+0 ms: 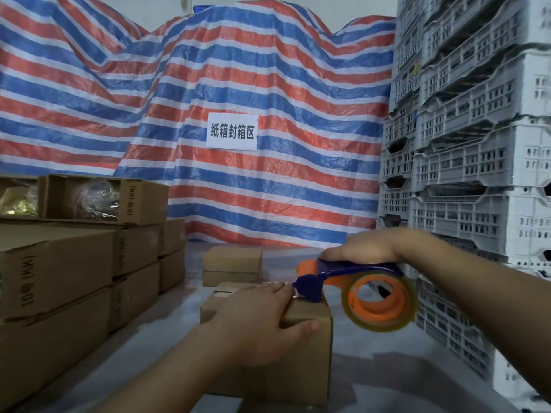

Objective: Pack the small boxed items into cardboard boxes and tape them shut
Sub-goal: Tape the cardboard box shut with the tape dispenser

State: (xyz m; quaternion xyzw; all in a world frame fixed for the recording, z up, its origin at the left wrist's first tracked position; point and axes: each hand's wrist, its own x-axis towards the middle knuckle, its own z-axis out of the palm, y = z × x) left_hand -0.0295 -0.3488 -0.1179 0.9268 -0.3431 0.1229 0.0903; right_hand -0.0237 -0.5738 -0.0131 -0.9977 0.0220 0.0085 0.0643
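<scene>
Two hands: left hand point(262, 320), right hand point(366, 247) | one tape dispenser point(351, 284) | one cardboard box point(301, 353) near centre | two small boxes point(232, 265) stacked just beyond it | about eight cartons point(53, 272) stacked left | two columns of white crates point(477, 162) right | one paper sign point(232, 131) far.

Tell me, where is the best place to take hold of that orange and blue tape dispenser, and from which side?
Grip the tape dispenser by its blue handle, coming from above, as the right hand does now. The handle lies along the top, with the tape roll hanging below and the cutter end on the cardboard box, so the top is probably the only free side.
</scene>
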